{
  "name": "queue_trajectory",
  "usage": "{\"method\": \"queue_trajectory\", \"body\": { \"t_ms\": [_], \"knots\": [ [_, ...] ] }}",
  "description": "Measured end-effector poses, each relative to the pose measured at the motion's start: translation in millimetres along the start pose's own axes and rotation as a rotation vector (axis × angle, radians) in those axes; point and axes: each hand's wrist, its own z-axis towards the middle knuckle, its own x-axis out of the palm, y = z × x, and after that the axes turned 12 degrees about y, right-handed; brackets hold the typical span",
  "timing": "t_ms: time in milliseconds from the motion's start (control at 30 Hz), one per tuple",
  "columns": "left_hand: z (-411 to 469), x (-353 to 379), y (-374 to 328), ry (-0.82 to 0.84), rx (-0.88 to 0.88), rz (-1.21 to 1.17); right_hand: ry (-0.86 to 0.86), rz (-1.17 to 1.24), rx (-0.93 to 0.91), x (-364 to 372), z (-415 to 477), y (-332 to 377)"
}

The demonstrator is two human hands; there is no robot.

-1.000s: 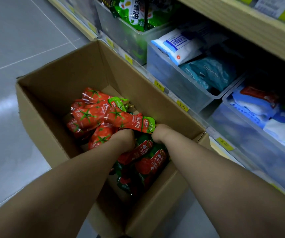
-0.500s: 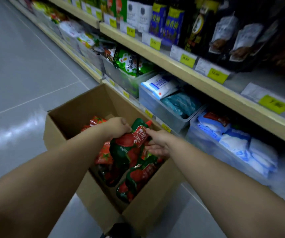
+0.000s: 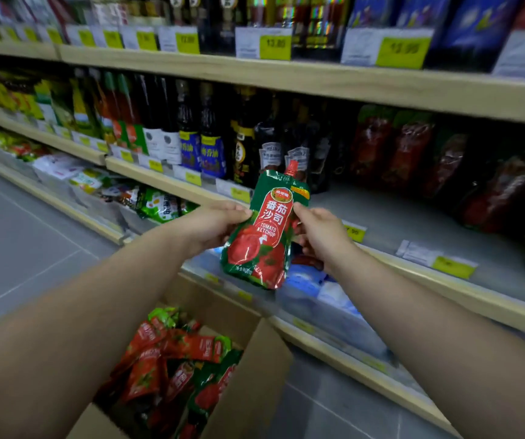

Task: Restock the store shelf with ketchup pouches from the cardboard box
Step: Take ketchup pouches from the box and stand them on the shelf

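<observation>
Store aisle, shelf [image 3: 413,213] bare behind its front edge; pouch [image 3: 264,232] upright, spout up, pinched at both sides by left hand [image 3: 213,226] and right hand [image 3: 321,236], seemingly for standing there; box [image 3: 254,375] below.

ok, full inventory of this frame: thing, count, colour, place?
ketchup pouch: one, green and red, spout up, mid-air at centre
cardboard box: one, brown, open, on the floor
boxed pouches: many, red and green, piled in the box
middle shelf: one, grey, bare stretch behind the pouch
dark bottles: a row, on that shelf, left
price tags: many, yellow, along shelf edges
left hand: holds pouch's left edge
right hand: holds pouch's right edge
</observation>
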Motion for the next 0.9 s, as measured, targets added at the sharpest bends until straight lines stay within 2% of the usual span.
{"method": "queue_trajectory", "body": {
  "t_ms": [133, 267, 400, 533, 833, 900],
  "knots": [
    [39, 49, -32, 0.029, 0.017, -0.041, -0.110, -0.139, 0.011, -56, -18, 3],
    [74, 98, -56, 0.032, 0.028, -0.084, -0.192, -0.166, 0.009, -105, -25, 8],
    [105, 138, -87, 0.002, 0.151, -0.082, -0.327, -0.178, 0.007, -152, -21, 21],
    [143, 170, -107, -0.084, 0.255, 0.062, -0.462, -0.296, -0.007, -190, -10, 31],
    [203, 208, -86, -0.175, 0.352, 0.252, -0.591, -0.288, 0.029, -216, 9, 2],
    [202, 208, -74, -0.154, 0.350, 0.206, -0.599, -0.291, 0.002, -213, 6, -8]
  ]
}}
